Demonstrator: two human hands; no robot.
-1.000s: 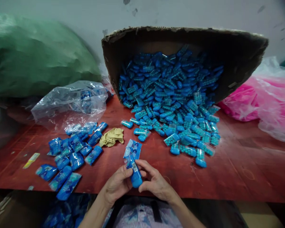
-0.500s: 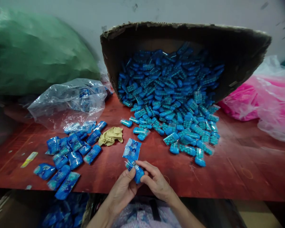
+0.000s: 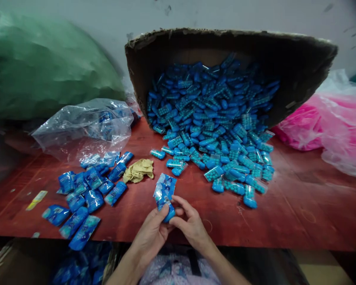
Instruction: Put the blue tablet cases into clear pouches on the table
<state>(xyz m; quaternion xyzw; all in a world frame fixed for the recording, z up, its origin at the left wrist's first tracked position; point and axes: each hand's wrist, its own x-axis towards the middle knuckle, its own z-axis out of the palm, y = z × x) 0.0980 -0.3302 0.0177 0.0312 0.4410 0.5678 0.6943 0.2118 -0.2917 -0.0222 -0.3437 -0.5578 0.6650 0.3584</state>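
Note:
Near the table's front edge, my left hand (image 3: 154, 226) and my right hand (image 3: 190, 221) are both closed on one small blue pack (image 3: 168, 213), a bottle-shaped container partly covered by a printed blue wrapper. My left thumb presses on its face, while the right fingers grip its other side. Just beyond it lie flat printed blue sleeves (image 3: 166, 181), partly overlapped by the held pack. To the left is a loose group of wrapped blue packs (image 3: 94, 200). Ahead and to the right spreads a heap of unwrapped clear-and-blue bottles (image 3: 207, 138) filled with small balls.
A tipped cardboard box (image 3: 302, 75) holds the back of the heap. A clear plastic bag (image 3: 77, 122), crumpled tan cloth (image 3: 139, 170) and yellow-white strip (image 3: 36, 200) lie left. A green sack (image 3: 47, 67) stands behind; pink bags (image 3: 341, 122) sit right. Below the edge are more blue packs (image 3: 80, 263).
My hands have shifted slightly away from me with the blue pack. The printed wrapper now covers more of its upper part, and the pack overlaps the flat sleeves.

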